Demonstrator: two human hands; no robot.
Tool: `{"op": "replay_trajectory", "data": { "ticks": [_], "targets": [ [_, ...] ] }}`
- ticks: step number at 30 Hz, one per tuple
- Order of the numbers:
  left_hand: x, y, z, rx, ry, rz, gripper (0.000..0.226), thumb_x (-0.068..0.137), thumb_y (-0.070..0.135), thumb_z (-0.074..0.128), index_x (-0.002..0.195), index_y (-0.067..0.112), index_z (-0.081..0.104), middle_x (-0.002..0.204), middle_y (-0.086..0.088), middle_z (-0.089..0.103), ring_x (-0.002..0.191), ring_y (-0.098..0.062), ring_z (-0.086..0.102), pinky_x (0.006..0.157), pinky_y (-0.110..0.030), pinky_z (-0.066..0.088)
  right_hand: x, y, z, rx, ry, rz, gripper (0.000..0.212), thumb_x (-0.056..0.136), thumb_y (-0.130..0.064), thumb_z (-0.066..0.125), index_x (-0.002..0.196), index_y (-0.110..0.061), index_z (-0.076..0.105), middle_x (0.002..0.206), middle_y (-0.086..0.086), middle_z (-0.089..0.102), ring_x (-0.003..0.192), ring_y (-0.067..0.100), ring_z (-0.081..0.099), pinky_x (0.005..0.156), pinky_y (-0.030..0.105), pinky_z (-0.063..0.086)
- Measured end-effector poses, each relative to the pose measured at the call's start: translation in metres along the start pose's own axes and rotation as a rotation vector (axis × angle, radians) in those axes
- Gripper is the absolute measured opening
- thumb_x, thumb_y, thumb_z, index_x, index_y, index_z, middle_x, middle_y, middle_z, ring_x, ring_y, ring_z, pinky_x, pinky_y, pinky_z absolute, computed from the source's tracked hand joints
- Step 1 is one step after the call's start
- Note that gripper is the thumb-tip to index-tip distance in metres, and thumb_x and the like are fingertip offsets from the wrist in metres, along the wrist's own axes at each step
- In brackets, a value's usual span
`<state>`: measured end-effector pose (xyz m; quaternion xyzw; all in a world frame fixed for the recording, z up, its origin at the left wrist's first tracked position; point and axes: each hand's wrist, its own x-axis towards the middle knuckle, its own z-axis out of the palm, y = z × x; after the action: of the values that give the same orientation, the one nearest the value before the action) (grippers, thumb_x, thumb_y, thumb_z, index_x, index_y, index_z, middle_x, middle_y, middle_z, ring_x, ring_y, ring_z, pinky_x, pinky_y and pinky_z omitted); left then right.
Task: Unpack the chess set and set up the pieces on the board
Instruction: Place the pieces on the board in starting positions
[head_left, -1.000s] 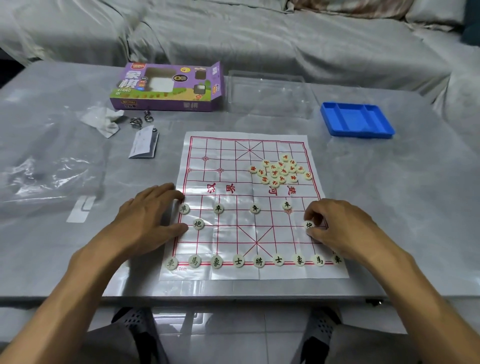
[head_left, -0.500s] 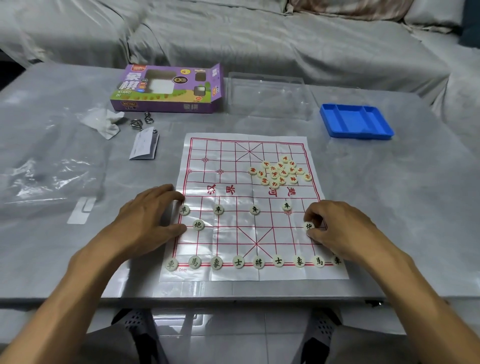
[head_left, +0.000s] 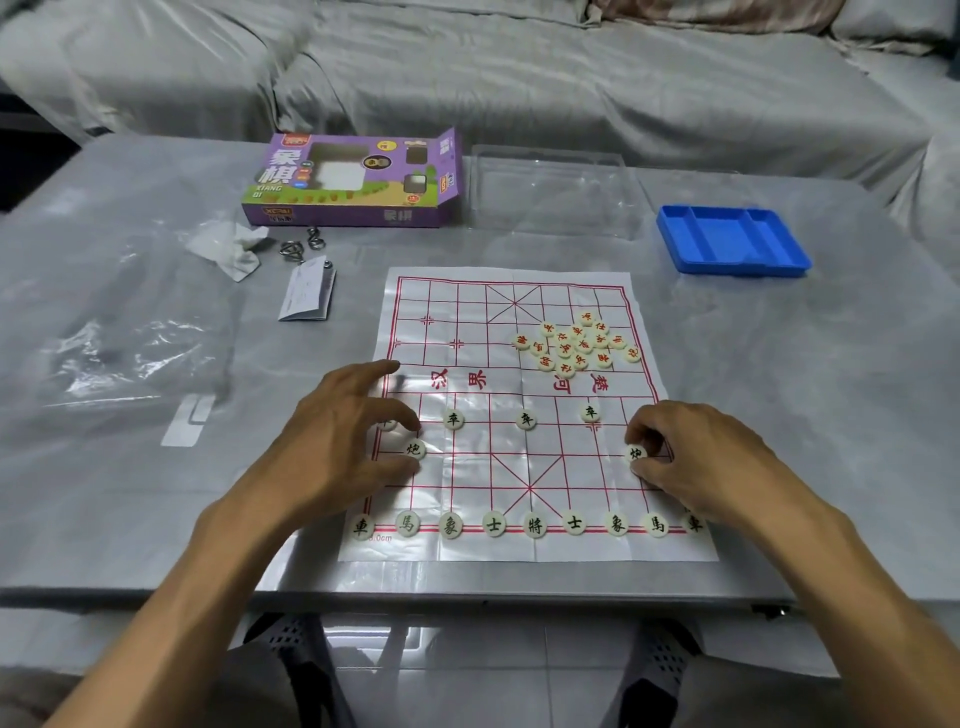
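The black back row sits lined along the near edge of the board (head_left: 524, 551). His right hand (head_left: 696, 467) pinches the right cannon (head_left: 636, 453) – best nudged squarely onto its crossing, then released cleanly. The left hand (head_left: 337, 441) rests with fingers loose, holding nothing, by the left cannon (head_left: 414, 448). Beyond, the red pieces (head_left: 579, 343) lie heaped on the far half – nothing blocks them. Farther off: blue tray (head_left: 727, 244), purple box (head_left: 353, 182)

On the board (head_left: 524, 467) lay fifteen black-lettered pieces (head_left: 526, 420) and sixteen red-lettered ones (head_left: 576, 343) — beyond it, one purple box (head_left: 353, 182) and one blue tray (head_left: 732, 241).
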<state>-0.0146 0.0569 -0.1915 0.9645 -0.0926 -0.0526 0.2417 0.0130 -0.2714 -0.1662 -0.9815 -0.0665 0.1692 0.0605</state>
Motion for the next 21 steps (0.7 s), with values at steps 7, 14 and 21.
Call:
{"op": "replay_trajectory", "data": {
  "ticks": [7,14,21],
  "targets": [
    [-0.0005,-0.0031,0.0045,-0.029,-0.013,-0.009,0.037,0.069,0.060,0.060,0.100,0.043,0.069,0.153,0.007,0.033,0.139,-0.015,0.025,0.106,-0.044,0.032,0.0001,0.0006,0.0014,-0.005,0.000,-0.005,0.024,0.091,-0.032,0.065,0.114,-0.030,0.058,0.124,-0.010,0.062,0.103,0.014,0.060,0.083,0.025,0.051],
    [0.0000,-0.0016,0.0035,-0.030,-0.019,-0.009,0.037,0.069,0.060,0.060,0.100,0.042,0.070,0.153,0.009,0.032,0.139,-0.014,0.025,0.107,-0.043,0.032,-0.0001,0.0028,0.0021,0.003,0.005,-0.010,0.023,0.091,-0.032,0.065,0.113,-0.031,0.058,0.123,-0.010,0.062,0.102,0.013,0.060,0.081,0.023,0.050],
    [0.0007,-0.0023,0.0042,-0.035,-0.040,-0.024,0.039,0.069,0.061,0.058,0.102,0.042,0.069,0.153,0.010,0.032,0.138,-0.013,0.026,0.106,-0.042,0.033,0.0015,0.0051,0.0029,0.014,0.010,-0.018,0.023,0.089,-0.033,0.066,0.111,-0.032,0.058,0.120,-0.011,0.062,0.098,0.011,0.059,0.082,0.025,0.052]
  ]
}}
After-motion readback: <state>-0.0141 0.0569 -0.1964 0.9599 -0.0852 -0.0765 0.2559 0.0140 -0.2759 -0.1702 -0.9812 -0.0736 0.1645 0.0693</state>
